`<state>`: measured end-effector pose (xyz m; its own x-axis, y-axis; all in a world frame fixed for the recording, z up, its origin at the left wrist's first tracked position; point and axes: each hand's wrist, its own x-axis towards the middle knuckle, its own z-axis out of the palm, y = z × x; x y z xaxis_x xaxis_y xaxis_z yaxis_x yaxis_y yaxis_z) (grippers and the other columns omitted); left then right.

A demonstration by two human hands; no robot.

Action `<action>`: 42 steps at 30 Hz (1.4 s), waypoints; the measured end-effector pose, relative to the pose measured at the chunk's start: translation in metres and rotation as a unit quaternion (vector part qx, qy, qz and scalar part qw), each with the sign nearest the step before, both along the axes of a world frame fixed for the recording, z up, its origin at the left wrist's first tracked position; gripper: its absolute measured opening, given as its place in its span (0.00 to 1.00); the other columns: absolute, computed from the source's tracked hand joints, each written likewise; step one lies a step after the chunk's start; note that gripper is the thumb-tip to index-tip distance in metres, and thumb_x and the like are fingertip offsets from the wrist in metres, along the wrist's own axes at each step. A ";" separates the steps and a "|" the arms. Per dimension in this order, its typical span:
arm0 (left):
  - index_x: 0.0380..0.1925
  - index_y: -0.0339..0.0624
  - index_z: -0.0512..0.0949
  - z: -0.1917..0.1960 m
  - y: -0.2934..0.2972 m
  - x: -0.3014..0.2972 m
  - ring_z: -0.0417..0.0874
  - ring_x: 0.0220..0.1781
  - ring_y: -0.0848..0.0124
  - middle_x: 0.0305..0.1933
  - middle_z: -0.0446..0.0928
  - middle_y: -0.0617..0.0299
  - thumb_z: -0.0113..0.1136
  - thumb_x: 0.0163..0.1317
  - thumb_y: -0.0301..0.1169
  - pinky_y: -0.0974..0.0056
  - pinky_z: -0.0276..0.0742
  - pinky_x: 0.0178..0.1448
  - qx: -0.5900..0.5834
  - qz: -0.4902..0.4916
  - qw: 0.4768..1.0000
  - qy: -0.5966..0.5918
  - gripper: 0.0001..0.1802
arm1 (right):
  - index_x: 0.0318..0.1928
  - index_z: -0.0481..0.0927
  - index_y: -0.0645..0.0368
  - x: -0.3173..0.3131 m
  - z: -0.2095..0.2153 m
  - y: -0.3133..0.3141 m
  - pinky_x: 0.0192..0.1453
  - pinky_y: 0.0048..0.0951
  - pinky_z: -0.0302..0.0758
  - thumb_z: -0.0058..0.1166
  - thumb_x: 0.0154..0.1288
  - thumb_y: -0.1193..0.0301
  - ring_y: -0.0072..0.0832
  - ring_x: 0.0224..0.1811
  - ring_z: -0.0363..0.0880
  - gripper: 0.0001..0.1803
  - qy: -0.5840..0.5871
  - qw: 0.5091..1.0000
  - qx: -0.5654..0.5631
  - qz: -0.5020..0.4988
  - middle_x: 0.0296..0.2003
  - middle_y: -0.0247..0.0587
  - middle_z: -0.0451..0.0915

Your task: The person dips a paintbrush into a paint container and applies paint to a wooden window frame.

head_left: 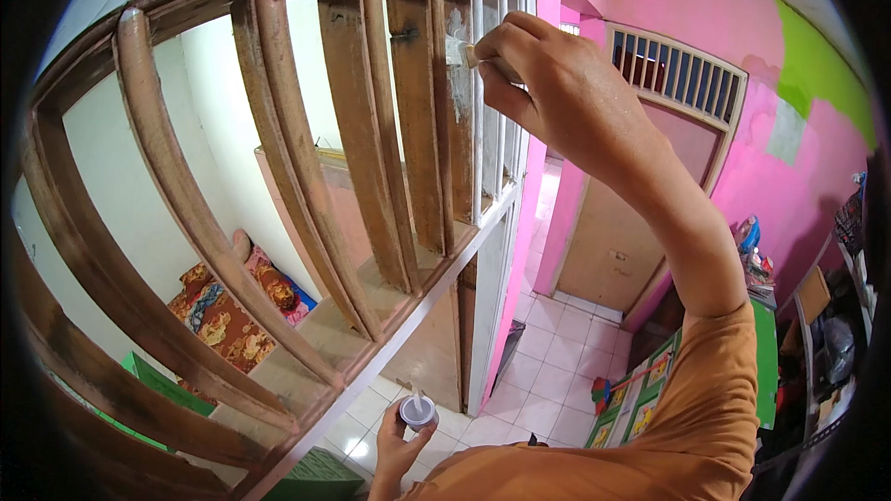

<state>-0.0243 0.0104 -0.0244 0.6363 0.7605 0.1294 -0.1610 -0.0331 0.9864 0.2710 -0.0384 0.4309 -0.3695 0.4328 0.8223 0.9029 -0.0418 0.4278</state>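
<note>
Far left: brown wooden slats of a high vent frame, roughly seven bare brown ones countable, bending with the lens. Beyond them, a room below with patterned cushions, two or three, hard to split. Lower centre: left hand cupped under one small round paint cup, fingers wrapped round its base, something thin (stick or spout) poking out the top. Held well below the frame, over the white tiled floor. Centre top: white-painted slats, about four, thin and tightly packed, count unsure. Right hand clenched round one small brush, bristle tip touching a half-whitened slat. Orange sleeve on that arm. Right: pink wall, one door with a slatted vent above, clutter at the far edge.

Risks, judged: cup tilting in the low hand, out of sight line, spilling on tiles. Drips running down the slat from an overloaded brush. Sleeve brushing wet paint. High stance, so overreach possible.
</note>
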 end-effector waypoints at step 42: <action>0.63 0.29 0.68 0.002 -0.004 0.014 0.81 0.61 0.66 0.58 0.77 0.52 0.76 0.57 0.21 0.61 0.77 0.66 0.025 -0.008 1.000 -0.003 0.36 | 0.38 0.78 0.65 0.010 0.010 0.012 0.41 0.47 0.79 0.63 0.65 0.71 0.51 0.35 0.82 0.10 0.094 0.985 0.118 0.086 0.35 0.50 0.80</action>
